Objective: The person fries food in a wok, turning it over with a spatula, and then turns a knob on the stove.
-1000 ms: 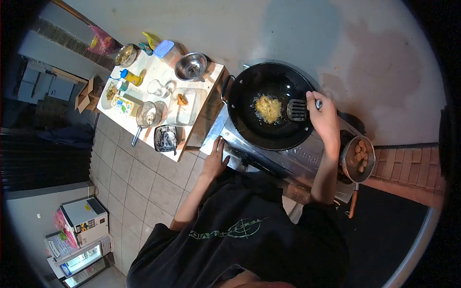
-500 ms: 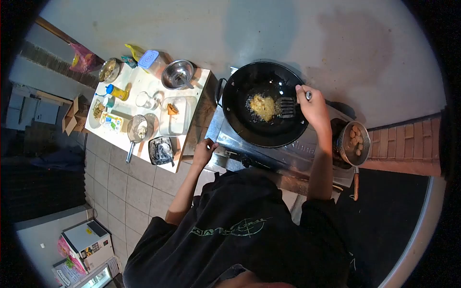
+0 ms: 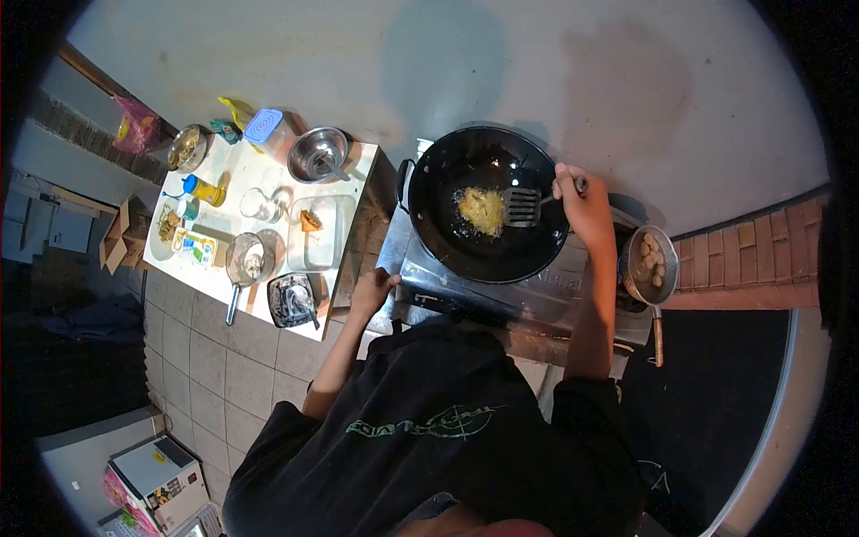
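My right hand (image 3: 586,208) is closed around the handle of a slotted spatula (image 3: 521,208). The spatula's blade is inside a black wok (image 3: 443,246), against the right side of a golden frying piece of food (image 3: 481,212). Small bubbles ring the food in the oil. The wok stands on a metal gas stove (image 3: 420,282). My left hand (image 3: 372,291) is by the stove's front left corner, its fingers curled in, with nothing visible in them.
Right of the wok stands a small pot (image 3: 638,276) with brown round pieces and a wooden handle. On the left, a white table (image 3: 215,268) bears a steel bowl (image 3: 304,166), a clear container (image 3: 327,255), a strainer (image 3: 246,255) and a black dish (image 3: 291,300). A wall runs behind.
The spatula blade has moved left against the food and now lies flatter, its slots facing up. My left hand stays by the stove corner. The whole view has shifted slightly.
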### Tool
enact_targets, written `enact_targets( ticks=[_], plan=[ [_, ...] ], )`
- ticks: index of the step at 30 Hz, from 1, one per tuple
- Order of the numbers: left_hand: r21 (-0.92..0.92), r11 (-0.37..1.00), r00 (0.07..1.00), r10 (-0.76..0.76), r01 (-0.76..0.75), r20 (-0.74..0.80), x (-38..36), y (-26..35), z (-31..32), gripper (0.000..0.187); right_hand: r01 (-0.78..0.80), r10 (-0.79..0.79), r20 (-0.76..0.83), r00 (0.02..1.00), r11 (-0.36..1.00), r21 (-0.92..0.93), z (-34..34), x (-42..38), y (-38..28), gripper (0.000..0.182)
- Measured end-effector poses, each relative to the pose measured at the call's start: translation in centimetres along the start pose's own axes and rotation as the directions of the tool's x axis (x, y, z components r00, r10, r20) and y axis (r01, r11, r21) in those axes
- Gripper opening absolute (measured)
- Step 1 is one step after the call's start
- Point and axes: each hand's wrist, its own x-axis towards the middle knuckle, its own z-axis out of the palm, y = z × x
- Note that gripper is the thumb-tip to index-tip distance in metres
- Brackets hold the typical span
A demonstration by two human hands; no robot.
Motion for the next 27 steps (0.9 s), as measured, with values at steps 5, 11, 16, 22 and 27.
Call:
enact_targets(
  ticks=[5,11,16,22,27],
  plan=[
    [0.122,0.991,0.997,-0.055,0.049,0.054,0.4,1.2,-0.1,0.041,-0.036,0.034,-0.018,0.999,0.993,-0.115,0.2,-0.2,0.3,0.044],
    [0.21,0.976,0.996,-0.074,0.061,0.056,0.4,1.9,-0.2,0.036,-0.034,0.028,-0.057,0.998,0.994,-0.108,1.3,-0.8,1.0,0.043],
    [0.2,0.978,0.996,-0.077,0.067,0.045,0.4,2.4,-0.4,0.031,-0.057,0.048,-0.099,0.994,0.994,-0.092,1.0,-0.7,-0.1,0.042],
    [0.125,0.992,0.994,-0.047,0.034,0.098,0.9,2.6,-0.7,0.025,-0.068,0.049,-0.114,0.992,0.983,-0.171,1.6,-0.4,0.4,0.046],
    [0.135,0.99,0.992,-0.061,0.046,0.114,1.2,2.2,-0.6,0.027,-0.105,0.096,-0.111,0.989,0.991,-0.082,1.4,-0.6,0.1,0.047]
  ],
)
